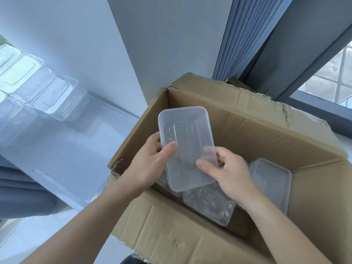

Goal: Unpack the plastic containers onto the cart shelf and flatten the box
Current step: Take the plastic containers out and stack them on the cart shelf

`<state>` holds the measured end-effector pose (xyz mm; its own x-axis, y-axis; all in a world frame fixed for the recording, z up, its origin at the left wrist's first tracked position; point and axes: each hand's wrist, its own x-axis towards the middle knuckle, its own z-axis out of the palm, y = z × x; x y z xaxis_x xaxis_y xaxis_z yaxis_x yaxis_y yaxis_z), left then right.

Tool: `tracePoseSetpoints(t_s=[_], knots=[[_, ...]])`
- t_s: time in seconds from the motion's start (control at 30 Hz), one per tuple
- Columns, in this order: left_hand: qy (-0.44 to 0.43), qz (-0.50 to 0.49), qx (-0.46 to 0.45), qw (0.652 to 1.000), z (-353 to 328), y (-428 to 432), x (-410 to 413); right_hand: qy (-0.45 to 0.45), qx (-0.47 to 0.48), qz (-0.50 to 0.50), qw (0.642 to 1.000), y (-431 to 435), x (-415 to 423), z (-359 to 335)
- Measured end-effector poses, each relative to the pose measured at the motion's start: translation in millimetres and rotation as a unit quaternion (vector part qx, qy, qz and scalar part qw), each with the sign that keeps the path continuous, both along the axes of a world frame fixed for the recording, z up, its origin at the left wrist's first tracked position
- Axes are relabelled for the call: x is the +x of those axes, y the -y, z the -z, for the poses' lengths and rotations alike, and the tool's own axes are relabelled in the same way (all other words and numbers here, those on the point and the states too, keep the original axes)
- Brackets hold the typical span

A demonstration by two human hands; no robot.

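Both hands hold one clear rectangular plastic container (187, 141) just above the open mouth of a brown corrugated cardboard box (257, 134). The container is tilted, with its far short end raised toward the box's back wall and its near end low over the contents.

The left hand (150, 164) grips the container's left long edge: the thumb lies across the upper face and the fingers curl round behind the rim. The right hand (228, 172) pinches the near right corner, with the thumb pressed on the upper face and the fingers showing through the plastic underneath. Both forearms reach in over the box's near flap, which is folded outward and down.

Inside the box, below the held container, lie two more clear plastic containers (209, 206). One lies directly under the hands near the front wall. The other leans against the box's right side, partly hidden by the right wrist.

To the left of the box, and well apart from it, a row of clear plastic containers (47, 92) stands on a white shelf (80, 141). They are blurred, and their number cannot be told.

Behind the box hangs a blue-grey pleated curtain (238, 44). To the right of the box's back corner is a window (331, 77) in a dark frame.
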<state>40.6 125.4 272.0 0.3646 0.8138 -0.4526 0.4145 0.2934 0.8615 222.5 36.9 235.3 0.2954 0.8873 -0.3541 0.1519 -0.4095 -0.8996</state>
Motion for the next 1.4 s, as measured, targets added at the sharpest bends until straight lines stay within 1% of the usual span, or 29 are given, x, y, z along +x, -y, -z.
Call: tracePoseSetpoints(t_s=[0.03,0.07,0.13,0.2,0.27,0.4,0.47,0.53,0.6,0.7,0.8,0.93,1.03,1.13,1.27,1.4], knots=[[0.041,-0.012,-0.017,0.999,-2.5,1.7,2.4,0.008,0.007,-0.002,1.0,1.8,-3.7,-5.6],[0.063,-0.026,-0.021,0.997,-3.9,2.7,4.5,0.02,0.013,-0.004,1.0,2.5,-7.3,-10.4],[0.089,-0.056,-0.03,0.994,-5.2,4.9,6.3,0.039,0.017,-0.011,0.999,2.1,-12.1,-14.0],[0.109,-0.096,-0.047,0.988,-6.6,5.3,5.3,0.029,0.023,-0.019,0.999,0.2,-15.3,-15.1],[0.101,-0.128,-0.067,0.984,-5.3,3.7,2.7,0.003,0.026,-0.029,0.999,-2.3,-16.6,-12.6],[0.065,-0.133,-0.045,0.988,1.8,1.2,-4.9,-0.039,0.028,-0.031,0.998,-9.7,-10.5,6.8],[0.047,-0.121,-0.031,0.991,2.2,0.2,-5.9,0.005,0.008,-0.027,1.0,-19.5,-1.7,24.9],[0.031,-0.115,-0.014,0.993,3.6,-2.9,-4.6,0.115,-0.038,-0.048,0.991,-33.4,10.4,50.3],[0.016,-0.121,-0.006,0.993,10.0,-7.7,-4.2,0.211,-0.083,-0.088,0.97,-49.0,19.9,76.9],[0.005,-0.135,-0.014,0.991,19.9,-13.6,-3.4,0.285,-0.128,-0.146,0.939,-70.1,25.0,111.0],[-0.022,-0.15,-0.021,0.988,28.5,-17.7,-3.5,0.335,-0.153,-0.188,0.911,-87.4,24.1,135.0],[-0.057,-0.143,-0.019,0.988,40.2,-20.2,-3.8,0.38,-0.165,-0.211,0.885,-99.4,19.1,157.5],[-0.087,-0.139,0.003,0.986,45.2,-20.6,-3.8,0.415,-0.163,-0.197,0.873,-100.1,14.6,167.4],[-0.103,-0.133,0.009,0.986,45.9,-21.3,-3.4,0.421,-0.153,-0.198,0.872,-99.2,12.6,171.3],[-0.103,-0.133,0.001,0.986,45.2,-22.0,-1.0,0.413,-0.167,-0.221,0.868,-102.4,11.3,167.9],[-0.108,-0.127,0.006,0.986,43.0,-21.0,0.1,0.371,-0.164,-0.217,0.888,-101.1,12.1,163.6]])
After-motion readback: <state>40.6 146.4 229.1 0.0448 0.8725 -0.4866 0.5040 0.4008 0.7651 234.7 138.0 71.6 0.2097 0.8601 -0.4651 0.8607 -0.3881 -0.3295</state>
